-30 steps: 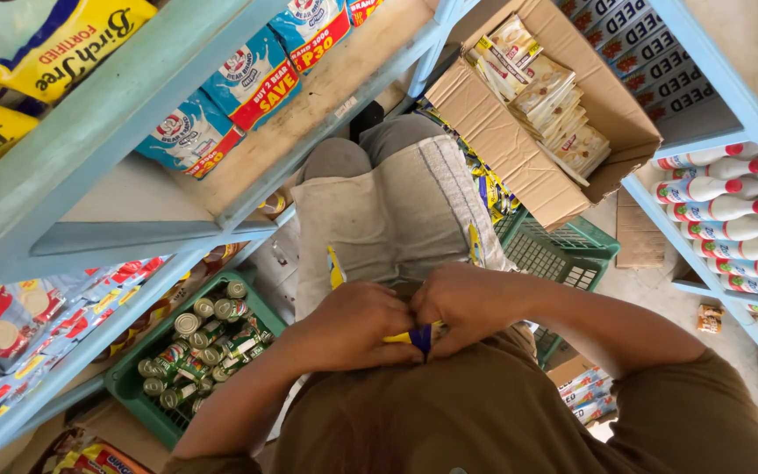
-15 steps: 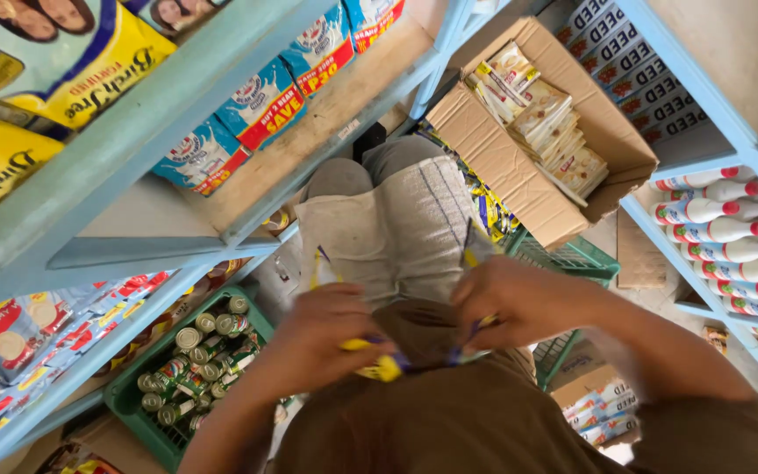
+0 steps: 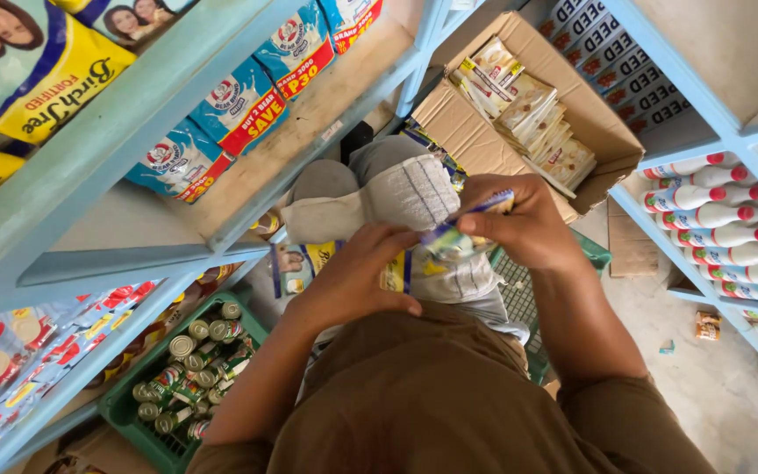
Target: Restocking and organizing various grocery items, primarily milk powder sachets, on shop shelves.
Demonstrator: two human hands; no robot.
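Both hands are up in front of the chest, working on the same little bunch of sachets (image 3: 449, 239). The right hand (image 3: 528, 224) has its fingers curled tight around the top end, with a blue-and-yellow edge sticking out past the thumb. The left hand (image 3: 366, 276) is closed over the lower part, knuckles toward the camera, and more yellow packet shows just under its fingers. So neither hand is loose: both are clamped on the sachets, held above the person's knees (image 3: 379, 189) in grey shorts.

Moving out from there: just past the right hand there's an open cardboard box (image 3: 603, 114) with rows of small tan sachets standing in it. Below the right forearm you can see a bit of a green crate (image 3: 519, 290), mostly hidden by the arm and the brown shirt.

On the left, low down, another green crate (image 3: 146, 430) holds a pile of cans (image 3: 195, 369) lying every which way. Above it is a pale blue shelf (image 3: 177, 105) with blue milk packs (image 3: 239, 105) standing along the board, and yellow bags at the far corner. The rack on the right has white bottles (image 3: 721, 219) with red caps lying in rows. A small scrap (image 3: 706, 326) sits on the concrete floor near that rack.
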